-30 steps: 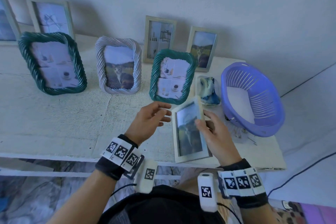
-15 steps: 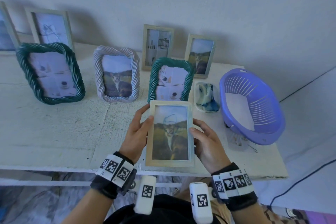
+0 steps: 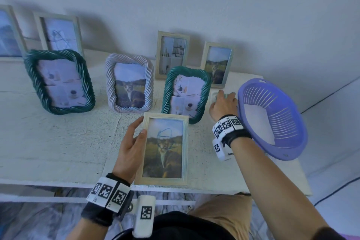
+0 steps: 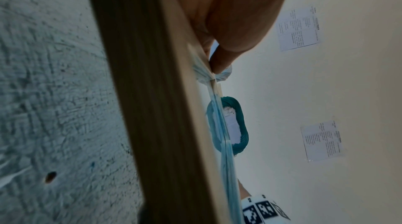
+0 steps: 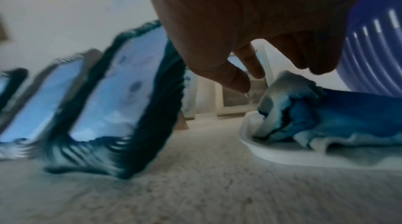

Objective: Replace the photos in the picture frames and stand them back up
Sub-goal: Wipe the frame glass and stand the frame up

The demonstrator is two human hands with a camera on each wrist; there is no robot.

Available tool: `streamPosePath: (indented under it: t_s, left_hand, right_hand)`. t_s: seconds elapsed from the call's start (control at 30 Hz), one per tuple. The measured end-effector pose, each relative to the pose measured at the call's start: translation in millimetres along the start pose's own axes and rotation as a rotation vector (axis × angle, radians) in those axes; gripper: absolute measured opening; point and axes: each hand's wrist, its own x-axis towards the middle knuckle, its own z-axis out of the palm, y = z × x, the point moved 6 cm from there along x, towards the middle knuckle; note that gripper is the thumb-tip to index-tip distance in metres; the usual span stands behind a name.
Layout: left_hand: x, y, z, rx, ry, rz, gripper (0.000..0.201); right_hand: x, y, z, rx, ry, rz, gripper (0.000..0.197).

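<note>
My left hand (image 3: 132,146) grips a light wooden picture frame (image 3: 165,150) by its left edge, thumb on the glass, above the table's front edge. It holds a cat photo, and a blue scribble marks the glass. In the left wrist view the wooden frame (image 4: 152,107) fills the middle edge-on, with my thumb (image 4: 224,55) on it. My right hand (image 3: 224,103) reaches over a small white dish (image 3: 213,95). In the right wrist view its fingers (image 5: 239,79) hang loosely just above a blue-stained cloth (image 5: 315,117) in the white dish (image 5: 282,155), holding nothing.
A purple basket (image 3: 272,122) lies tilted right of the dish. A green rope-pattern frame (image 3: 167,91) stands just left of my right hand. Several more frames stand along the white table (image 3: 58,142) and against the wall behind.
My right hand let go of the wooden frame and moved back and right to the dish with the cloth. My left hand now holds the frame alone, face up.
</note>
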Motion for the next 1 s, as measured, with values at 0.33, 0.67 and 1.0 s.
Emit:
streamPosePath:
  t_s: [0.33, 0.67, 1.0]
  left_hand:
    - [8, -6, -9, 0.028, -0.003, 0.005, 0.037]
    - [10, -4, 6, -0.017, -0.084, 0.005, 0.041]
    - [8, -11, 15, 0.118, -0.076, 0.131, 0.044]
  right_hand:
    - [20, 7, 8, -0.060, -0.070, 0.027, 0.037]
    - [-85, 18, -13, 0.339, 0.080, -0.129, 0.039]
    - [-181, -48, -25, 0.440, 0.098, -0.548, 0.034]
